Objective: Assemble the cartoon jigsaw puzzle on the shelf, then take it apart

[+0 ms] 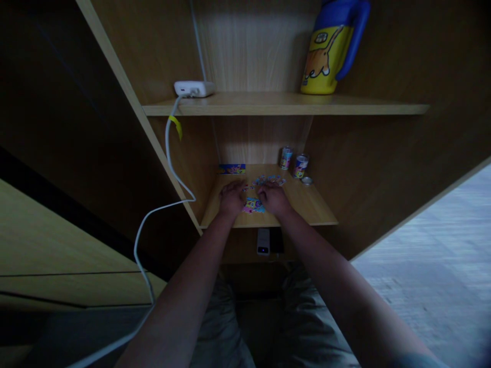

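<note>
On the lower shelf, a partly joined jigsaw puzzle (pixel 253 205) with bright cartoon colours lies between my two hands. My left hand (pixel 231 197) rests at its left, fingers stretched over the wood and apart. Curled at the puzzle's upper right is my right hand (pixel 273 198); whatever its fingers hold, if anything, is hidden. Loose puzzle pieces (pixel 269 180) lie in a heap just beyond the right hand, and a few more are scattered between the hands. A blue picture strip (pixel 232 169) lies at the back left.
Two small printed cans (pixel 286 158) (pixel 300 166) stand at the back right, beside a round metal lid (pixel 307 181). The upper shelf (pixel 261 106) carries a white charger (pixel 194 89) and a yellow-blue jug (pixel 326 51). A white cable (pixel 169 206) hangs at left. Below lies a power bank (pixel 263 242).
</note>
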A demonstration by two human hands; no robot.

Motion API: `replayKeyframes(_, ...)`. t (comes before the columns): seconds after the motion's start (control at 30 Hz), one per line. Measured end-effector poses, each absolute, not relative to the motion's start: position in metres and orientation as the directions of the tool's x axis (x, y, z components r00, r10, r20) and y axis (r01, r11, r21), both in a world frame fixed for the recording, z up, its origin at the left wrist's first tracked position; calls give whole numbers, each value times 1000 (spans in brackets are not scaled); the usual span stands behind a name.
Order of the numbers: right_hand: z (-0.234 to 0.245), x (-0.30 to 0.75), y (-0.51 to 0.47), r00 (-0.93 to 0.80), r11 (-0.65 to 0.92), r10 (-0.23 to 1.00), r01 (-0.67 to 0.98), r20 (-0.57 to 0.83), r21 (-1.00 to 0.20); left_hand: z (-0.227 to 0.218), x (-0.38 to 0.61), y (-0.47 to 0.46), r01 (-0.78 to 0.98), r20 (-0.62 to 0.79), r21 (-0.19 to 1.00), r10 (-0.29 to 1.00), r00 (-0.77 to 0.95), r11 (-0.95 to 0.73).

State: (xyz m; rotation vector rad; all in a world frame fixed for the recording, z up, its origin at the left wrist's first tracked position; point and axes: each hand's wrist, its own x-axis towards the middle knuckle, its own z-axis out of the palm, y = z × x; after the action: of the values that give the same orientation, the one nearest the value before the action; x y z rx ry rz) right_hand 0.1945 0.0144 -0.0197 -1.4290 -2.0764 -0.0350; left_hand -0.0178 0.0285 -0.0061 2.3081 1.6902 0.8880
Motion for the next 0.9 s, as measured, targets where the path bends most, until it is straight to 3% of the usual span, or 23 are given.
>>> replayKeyframes(0.23, -23, 196, 16, -432, 613, 773, 696, 464, -373, 1, -26, 22, 773, 420, 489, 886, 197, -404)
replayKeyframes(0.53, -19, 193, 13, -309, 490, 834, 796, 457, -356, 6, -14, 14, 776, 329, 363, 850, 411, -516)
replayKeyframes(0.8, -16, 191, 10, -237, 397, 859, 868, 455, -298, 6, -19, 14, 638, 306, 554, 843, 443, -536)
replayKeyframes(0.9, -13, 189, 7, -225, 365, 869, 893, 441, -263, 6, -18, 14, 628, 310, 536, 824, 475, -564)
